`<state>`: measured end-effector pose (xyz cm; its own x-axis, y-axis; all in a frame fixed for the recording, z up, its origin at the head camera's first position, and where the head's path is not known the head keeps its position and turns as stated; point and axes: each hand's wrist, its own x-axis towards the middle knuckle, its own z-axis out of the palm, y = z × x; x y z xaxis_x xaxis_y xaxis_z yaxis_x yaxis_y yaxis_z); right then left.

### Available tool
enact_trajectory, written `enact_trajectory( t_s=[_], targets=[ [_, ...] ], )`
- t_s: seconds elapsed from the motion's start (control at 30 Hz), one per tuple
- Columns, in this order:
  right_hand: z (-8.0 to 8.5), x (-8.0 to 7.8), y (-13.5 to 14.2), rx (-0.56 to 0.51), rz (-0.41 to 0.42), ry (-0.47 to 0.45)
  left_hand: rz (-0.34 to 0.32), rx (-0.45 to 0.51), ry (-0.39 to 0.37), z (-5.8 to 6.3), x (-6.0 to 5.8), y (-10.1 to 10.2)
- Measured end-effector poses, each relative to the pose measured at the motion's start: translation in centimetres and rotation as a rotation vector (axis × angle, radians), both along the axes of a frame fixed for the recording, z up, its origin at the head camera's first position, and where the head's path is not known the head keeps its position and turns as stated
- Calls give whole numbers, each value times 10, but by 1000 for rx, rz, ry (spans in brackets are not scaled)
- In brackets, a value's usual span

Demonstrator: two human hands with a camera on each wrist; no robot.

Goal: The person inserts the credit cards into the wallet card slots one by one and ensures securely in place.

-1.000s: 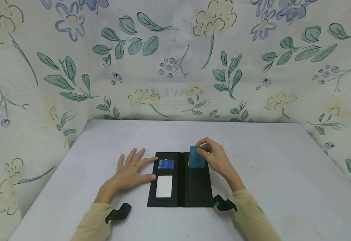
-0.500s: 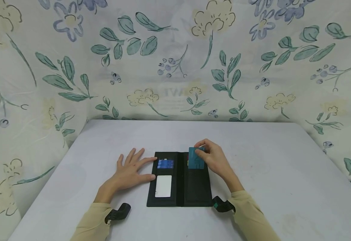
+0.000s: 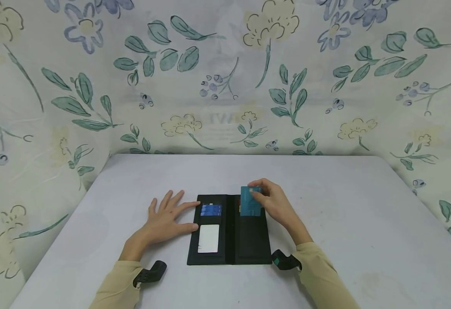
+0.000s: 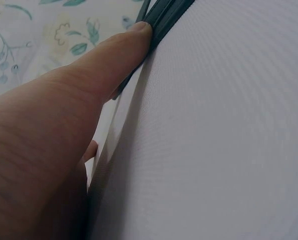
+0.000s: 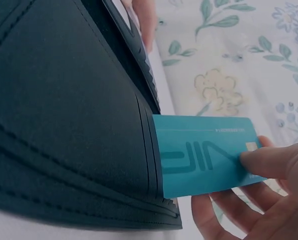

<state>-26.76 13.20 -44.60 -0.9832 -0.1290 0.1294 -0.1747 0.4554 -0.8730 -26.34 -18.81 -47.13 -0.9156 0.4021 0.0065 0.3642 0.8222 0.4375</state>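
A black card wallet lies unfolded flat on the white table. Between the thumb and fingers of my right hand is pinched a teal bank card, upright over the upper part of the wallet's right half. In the right wrist view the far edge of the bank card is right at the stacked card slots. My left hand rests with fingers spread, its thumb and index fingertip on the wallet's left edge. The left wrist view has the thumb touching that edge.
The wallet's left half has a blue patterned card in its upper window and a white panel below. Black wrist cameras sit at both cuffs. Behind the table hangs a floral curtain.
The bank card and my right fingertips sit slightly higher than half a second ago. My left hand holds its place on the wallet. The whole view has shifted slightly.
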Motion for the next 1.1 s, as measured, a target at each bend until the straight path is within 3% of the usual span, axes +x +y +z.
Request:
enact_trajectory(
  t_s=[0.43,0.73,1.1],
  targets=[
    [-8,-5,8,38,77,-13,-2,2,-2,0,0,0],
    [-16,-5,7,142,46,-8,-2,0,3,-1,-1,-1],
    [-19,-7,9,158,61,-9,-5,-2,-1,2,0,0]
  ],
)
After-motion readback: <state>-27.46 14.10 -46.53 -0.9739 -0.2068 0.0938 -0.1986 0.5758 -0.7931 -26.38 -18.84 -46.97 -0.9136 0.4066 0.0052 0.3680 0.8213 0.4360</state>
